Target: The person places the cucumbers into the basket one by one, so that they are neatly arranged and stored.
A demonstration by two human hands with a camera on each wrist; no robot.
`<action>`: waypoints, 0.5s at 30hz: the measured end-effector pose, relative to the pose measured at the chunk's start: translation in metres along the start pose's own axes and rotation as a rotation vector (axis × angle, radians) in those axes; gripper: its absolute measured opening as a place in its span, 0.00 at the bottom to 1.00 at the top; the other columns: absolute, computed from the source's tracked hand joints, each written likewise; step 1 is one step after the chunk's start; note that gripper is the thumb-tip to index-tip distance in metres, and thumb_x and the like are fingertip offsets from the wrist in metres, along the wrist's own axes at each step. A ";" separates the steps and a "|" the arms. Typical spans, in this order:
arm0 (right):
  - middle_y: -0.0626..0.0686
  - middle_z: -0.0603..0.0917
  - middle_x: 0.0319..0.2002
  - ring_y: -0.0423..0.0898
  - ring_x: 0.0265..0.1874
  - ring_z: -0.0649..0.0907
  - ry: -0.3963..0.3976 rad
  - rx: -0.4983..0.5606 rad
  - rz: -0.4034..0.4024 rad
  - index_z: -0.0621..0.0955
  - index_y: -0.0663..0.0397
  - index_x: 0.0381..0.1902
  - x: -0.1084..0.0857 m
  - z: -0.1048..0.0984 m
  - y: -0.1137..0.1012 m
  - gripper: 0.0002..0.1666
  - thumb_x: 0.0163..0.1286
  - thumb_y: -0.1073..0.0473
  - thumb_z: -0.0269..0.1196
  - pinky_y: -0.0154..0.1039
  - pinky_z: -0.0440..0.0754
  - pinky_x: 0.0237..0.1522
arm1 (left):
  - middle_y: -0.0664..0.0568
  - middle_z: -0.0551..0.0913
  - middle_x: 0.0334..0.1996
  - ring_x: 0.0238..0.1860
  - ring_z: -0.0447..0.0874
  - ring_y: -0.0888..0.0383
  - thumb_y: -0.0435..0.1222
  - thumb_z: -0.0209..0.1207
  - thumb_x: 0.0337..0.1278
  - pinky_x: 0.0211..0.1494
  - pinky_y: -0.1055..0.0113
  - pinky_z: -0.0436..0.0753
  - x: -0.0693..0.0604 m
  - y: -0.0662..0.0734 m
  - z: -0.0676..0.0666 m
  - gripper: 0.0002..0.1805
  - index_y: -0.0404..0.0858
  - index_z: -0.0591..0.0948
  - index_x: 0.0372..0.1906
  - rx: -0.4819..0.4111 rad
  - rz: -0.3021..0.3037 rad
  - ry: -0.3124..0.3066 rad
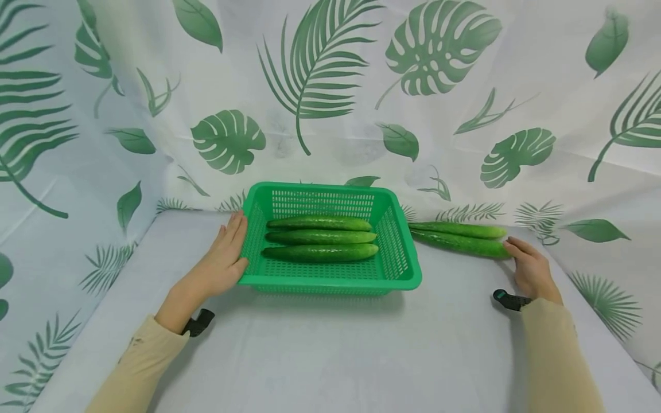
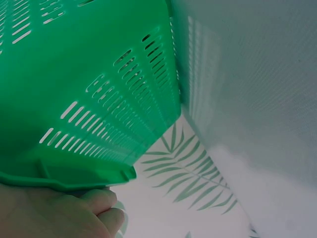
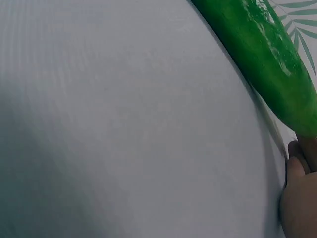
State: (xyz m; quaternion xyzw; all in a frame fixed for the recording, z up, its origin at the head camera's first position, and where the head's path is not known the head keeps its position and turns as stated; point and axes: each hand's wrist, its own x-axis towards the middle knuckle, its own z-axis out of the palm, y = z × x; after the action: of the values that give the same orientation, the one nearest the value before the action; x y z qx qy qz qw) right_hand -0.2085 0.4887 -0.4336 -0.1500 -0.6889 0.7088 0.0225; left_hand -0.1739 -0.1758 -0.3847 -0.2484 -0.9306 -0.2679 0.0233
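Basket [image 1: 330, 282] touches straight fingers of left grip [image 1: 225, 261].

Beige sleeves [image 1: 559, 358], black wrist devices [image 1: 510, 300]

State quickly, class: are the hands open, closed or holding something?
Left hand: open, against the basket.
Right hand: open, touching the nearer loose cucumber at its end.
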 end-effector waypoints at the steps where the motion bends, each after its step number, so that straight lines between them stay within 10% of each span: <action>1: 0.39 0.35 0.78 0.34 0.74 0.32 0.002 0.076 0.023 0.48 0.55 0.79 0.000 0.001 0.000 0.47 0.73 0.55 0.60 0.29 0.37 0.71 | 0.34 0.31 0.78 0.78 0.30 0.38 0.28 0.42 0.61 0.76 0.44 0.36 0.000 0.000 0.000 0.41 0.22 0.39 0.75 0.001 -0.002 0.000; 9: 0.52 0.27 0.78 0.50 0.75 0.31 -0.022 -0.332 0.096 0.50 0.41 0.80 0.001 -0.005 0.001 0.54 0.66 0.45 0.67 0.45 0.39 0.74 | 0.33 0.32 0.77 0.77 0.30 0.37 0.28 0.43 0.61 0.76 0.43 0.36 0.001 0.000 0.001 0.41 0.21 0.39 0.75 0.001 -0.001 -0.003; 15: 0.66 0.45 0.78 0.55 0.64 0.59 -0.044 -0.662 0.059 0.59 0.48 0.78 0.000 -0.008 0.001 0.55 0.60 0.40 0.71 0.35 0.67 0.58 | 0.33 0.31 0.77 0.77 0.28 0.39 0.28 0.43 0.61 0.76 0.43 0.36 0.003 -0.002 0.002 0.41 0.21 0.39 0.75 -0.005 -0.005 -0.004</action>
State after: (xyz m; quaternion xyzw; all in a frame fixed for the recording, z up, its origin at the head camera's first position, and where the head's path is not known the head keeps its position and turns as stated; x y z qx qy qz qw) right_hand -0.2066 0.4964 -0.4344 -0.1538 -0.8776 0.4497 -0.0628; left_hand -0.1770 -0.1747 -0.3873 -0.2468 -0.9305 -0.2699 0.0200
